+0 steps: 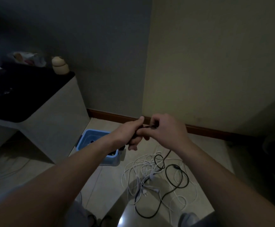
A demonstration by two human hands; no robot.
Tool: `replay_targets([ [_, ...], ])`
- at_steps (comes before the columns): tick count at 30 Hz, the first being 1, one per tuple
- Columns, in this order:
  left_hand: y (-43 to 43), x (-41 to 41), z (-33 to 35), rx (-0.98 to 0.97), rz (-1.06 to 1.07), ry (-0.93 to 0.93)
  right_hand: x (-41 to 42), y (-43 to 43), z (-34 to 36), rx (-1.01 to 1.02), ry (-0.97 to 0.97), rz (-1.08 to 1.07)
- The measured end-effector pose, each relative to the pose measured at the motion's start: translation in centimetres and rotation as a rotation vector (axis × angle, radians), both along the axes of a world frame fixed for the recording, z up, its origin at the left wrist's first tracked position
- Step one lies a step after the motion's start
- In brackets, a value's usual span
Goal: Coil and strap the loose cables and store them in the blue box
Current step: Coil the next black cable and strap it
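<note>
The left hand (130,134) is clenched round a dark cable (147,126) and the right hand (166,128) pinches the same cable — below them the blue box (90,136) sits on the floor (104,181), near a tangle of white and black cables (143,171)

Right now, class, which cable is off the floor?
The dark cable gripped between left hand and right hand; the white cables and black cable lie loose on the floor.

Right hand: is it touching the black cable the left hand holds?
Touching. The head view shows the right hand pinching the black cable, which is gripped further along by the left hand.
</note>
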State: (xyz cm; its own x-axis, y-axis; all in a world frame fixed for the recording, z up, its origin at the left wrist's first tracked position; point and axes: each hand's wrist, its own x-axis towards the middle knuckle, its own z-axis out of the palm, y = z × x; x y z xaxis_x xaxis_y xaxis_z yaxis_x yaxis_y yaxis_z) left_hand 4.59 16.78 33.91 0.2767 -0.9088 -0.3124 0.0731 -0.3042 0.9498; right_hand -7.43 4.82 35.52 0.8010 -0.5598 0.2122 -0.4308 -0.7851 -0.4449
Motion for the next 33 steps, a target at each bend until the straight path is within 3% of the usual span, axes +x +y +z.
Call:
replay_targets([
  [4, -0.1, 0.5, 1.3, 0.013, -0.099, 0.235, 0.1, -0.8, 0.3, -0.042, 0.022, -0.1],
  [10, 0.5, 0.8, 2.2, -0.016, -0.178, 0.239, -0.1, -2.1, -0.4, 0.541, -0.305, 0.248],
  [18, 0.3, 0.3, 3.1, -0.125, -0.055, 0.389, -0.7, -2.7, -1.2, 0.925, -0.217, 0.215],
  [27, 0.2, 0.4, 3.5, -0.279, 0.202, 0.746, -0.3, -0.5, -1.4, 1.08, -0.101, 0.175],
  [33, 0.4, 1.0, 3.9, -0.399, 0.399, 0.849, -0.5, -0.1, -2.1, 0.981, -0.024, 0.215],
])
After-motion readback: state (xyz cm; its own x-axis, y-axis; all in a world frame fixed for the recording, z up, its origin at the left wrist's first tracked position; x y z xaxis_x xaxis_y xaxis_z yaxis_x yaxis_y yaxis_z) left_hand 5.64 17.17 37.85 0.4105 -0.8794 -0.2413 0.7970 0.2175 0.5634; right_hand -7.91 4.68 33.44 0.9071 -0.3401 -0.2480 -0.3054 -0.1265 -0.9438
